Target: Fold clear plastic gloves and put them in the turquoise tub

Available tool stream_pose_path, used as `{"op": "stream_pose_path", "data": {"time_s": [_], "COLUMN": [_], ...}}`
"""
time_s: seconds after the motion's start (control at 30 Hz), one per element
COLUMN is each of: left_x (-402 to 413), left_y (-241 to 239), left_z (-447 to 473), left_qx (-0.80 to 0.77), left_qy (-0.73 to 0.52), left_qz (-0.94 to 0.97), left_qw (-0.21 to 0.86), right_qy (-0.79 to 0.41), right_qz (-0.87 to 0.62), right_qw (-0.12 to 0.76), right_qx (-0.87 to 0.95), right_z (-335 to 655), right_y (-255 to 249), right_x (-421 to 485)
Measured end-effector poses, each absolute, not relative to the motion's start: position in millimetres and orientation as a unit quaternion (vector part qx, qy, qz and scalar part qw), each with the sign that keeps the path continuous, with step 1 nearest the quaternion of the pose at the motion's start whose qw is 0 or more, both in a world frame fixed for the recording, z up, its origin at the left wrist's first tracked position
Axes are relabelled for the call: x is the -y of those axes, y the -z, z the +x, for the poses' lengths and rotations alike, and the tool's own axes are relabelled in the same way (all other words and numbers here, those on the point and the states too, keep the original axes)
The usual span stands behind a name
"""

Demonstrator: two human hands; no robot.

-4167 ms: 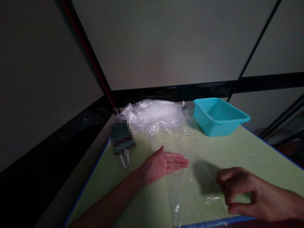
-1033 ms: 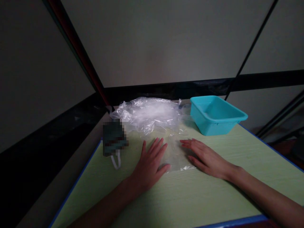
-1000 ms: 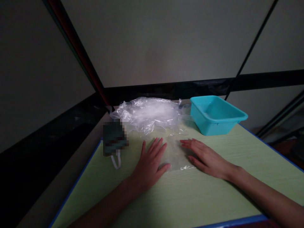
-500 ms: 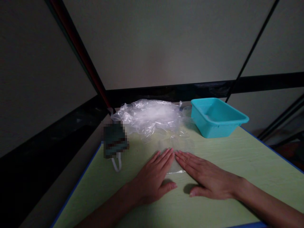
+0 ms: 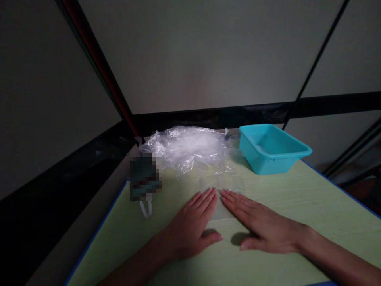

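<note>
A clear plastic bag [image 5: 222, 211] lies flat on the pale green table, partly covered by my fingers. My left hand [image 5: 195, 222] rests palm down on the bag's left side, fingers stretched out and thumb spread. On its right side lies my right hand [image 5: 257, 222], also flat with the fingers extended and the thumb apart. A narrow gap separates the two sets of fingertips, and the bag shows through there. Beyond them sits a crumpled heap of clear plastic bags [image 5: 190, 147].
A turquoise plastic basin [image 5: 269, 163] stands at the back right of the table [image 5: 297, 206]. At the left edge is a blurred dark green object [image 5: 144, 176] with a pale strap [image 5: 146, 208]. Cupboard-like panels [image 5: 208, 55] rise behind the table.
The right hand has shifted very slightly to the right, widening the gap between the fingertips a little. Both hands stay flat on the bag; the other things have not moved.
</note>
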State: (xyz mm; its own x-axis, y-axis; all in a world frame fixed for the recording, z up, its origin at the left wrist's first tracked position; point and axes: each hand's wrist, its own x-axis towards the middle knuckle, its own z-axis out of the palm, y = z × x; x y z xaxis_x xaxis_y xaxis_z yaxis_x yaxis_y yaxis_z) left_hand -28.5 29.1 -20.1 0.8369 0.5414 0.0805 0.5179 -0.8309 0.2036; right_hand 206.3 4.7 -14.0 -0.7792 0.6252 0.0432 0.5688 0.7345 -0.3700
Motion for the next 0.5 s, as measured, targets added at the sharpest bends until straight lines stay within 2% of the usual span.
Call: {"op": "stream_pose_path", "data": {"time_s": [0.13, 0.23, 0.5], "left_x": [-32, -34, -32], "left_y": [19, 18, 18], "left_z": [-32, -33, -28], "left_qx": [-0.248, -0.224, -0.233], "left_qy": [-0.200, -0.282, -0.239], "left_qz": [0.946, 0.932, 0.942], "left_qw": [0.052, 0.035, 0.038], "right_qy": [-0.134, -0.095, -0.027], "right_qz": [-0.293, -0.300, -0.331], "right_qw": [0.143, 0.137, 0.079], "right_qx": [0.936, 0.939, 0.940], "right_z": [218, 225, 229], "right_y": [0, -6, -4], "right_x": [-8, -8, -7]}}
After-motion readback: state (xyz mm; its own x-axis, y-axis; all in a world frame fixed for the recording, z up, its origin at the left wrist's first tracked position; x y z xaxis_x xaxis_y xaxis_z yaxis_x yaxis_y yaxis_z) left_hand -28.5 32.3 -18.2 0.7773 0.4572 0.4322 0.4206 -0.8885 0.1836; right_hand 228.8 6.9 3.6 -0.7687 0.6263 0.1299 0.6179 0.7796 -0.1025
